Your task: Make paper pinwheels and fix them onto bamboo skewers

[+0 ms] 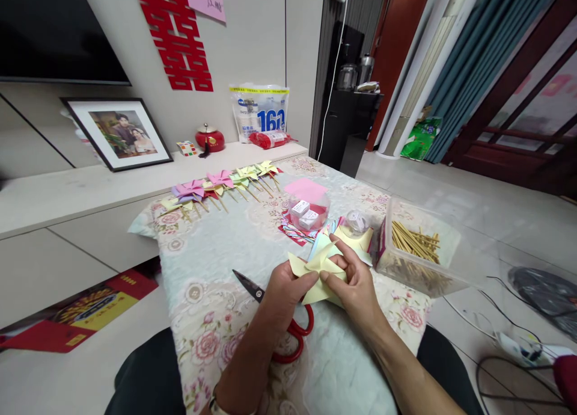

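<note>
A pale yellow paper pinwheel [321,263] is held between my two hands above the flowered cloth. My left hand [288,285] grips its left side, thumb on the folded middle. From the right, my right hand [354,276] pinches it, with its thumb also at the centre and the index finger raised along a blade. Whatever lies under the thumbs is hidden. Scissors [295,340] with red handles and dark blades lie on the cloth, partly covered by my left hand and forearm. Just beyond my hands are sheets of coloured paper [360,240].
Finished pinwheels on sticks [220,183] lie in a row along the table's far left edge. A round clear container [327,207] holds small white boxes. At the right stands a clear plastic bin [410,267] of thin wooden sticks [417,242]. Pink paper [306,188] lies behind.
</note>
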Motion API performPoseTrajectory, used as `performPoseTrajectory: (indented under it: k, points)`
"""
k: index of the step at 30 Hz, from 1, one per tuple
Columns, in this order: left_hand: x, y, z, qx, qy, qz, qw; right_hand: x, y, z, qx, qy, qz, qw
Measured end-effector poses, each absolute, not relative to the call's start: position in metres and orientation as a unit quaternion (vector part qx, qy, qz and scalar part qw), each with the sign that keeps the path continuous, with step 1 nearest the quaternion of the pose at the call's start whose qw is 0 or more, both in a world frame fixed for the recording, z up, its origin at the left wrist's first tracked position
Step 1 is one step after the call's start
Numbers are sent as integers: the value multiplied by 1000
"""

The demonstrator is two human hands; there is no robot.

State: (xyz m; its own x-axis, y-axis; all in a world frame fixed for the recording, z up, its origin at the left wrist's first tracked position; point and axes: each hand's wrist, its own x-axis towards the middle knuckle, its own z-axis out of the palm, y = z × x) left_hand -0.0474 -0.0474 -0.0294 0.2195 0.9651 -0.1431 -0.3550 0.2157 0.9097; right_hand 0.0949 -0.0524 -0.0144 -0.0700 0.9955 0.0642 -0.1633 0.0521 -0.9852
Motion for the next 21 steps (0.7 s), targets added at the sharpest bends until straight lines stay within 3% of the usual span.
performPoseTrajectory:
  k: [13, 21]
  points:
    - [-54, -45, -20, 376, 403, 483, 680, 104, -46, -15, -395, -504, 551, 535]
    - [-59, -44, -24, 342, 402, 503, 684, 119, -39, -19, -399, -575, 477, 531]
